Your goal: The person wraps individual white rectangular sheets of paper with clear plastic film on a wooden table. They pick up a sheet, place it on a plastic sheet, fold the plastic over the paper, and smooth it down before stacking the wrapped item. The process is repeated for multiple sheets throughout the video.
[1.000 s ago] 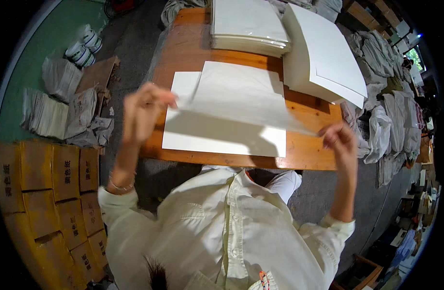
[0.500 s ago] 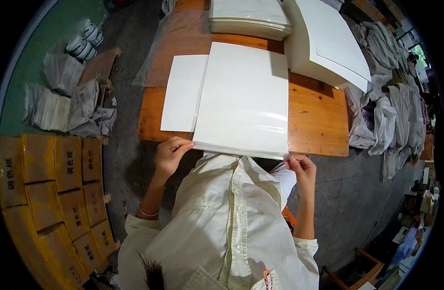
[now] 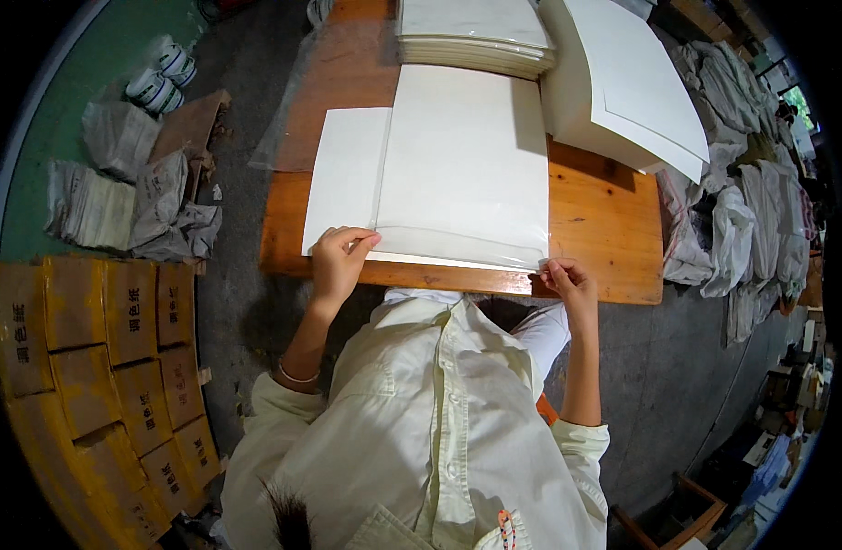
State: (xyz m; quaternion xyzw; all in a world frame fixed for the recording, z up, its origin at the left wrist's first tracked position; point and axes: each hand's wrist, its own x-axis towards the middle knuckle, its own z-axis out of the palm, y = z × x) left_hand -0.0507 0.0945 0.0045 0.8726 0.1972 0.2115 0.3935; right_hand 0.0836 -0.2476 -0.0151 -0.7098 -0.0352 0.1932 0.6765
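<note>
A large white sheet or pad of paper [image 3: 467, 156] lies in a clear plastic sleeve on the wooden table in front of me. My left hand [image 3: 338, 266] is closed, thumb and forefinger pinching the near left corner of the sleeve. At the near right corner, my right hand [image 3: 573, 288] pinches the same clear plastic. Between the two hands the sleeve's flap [image 3: 462, 242] lies folded back over the paper, with a wavy edge. A white sheet [image 3: 343, 170] sticks out from under the sleeve on the left.
A stack of sleeved white paper [image 3: 471, 32] stands at the table's far side, and a tall pile of bent white sheets [image 3: 636, 82] is at the far right. Loose clear plastic [image 3: 320, 101] covers the table's [image 3: 609, 247] far left. Taped cardboard boxes [image 3: 105, 385] are stacked on the floor at left.
Both hands have moved away from me, the left one most. The plastic at the near edge is now folded over the paper, and the sleeve has shifted slightly farther onto the table.
</note>
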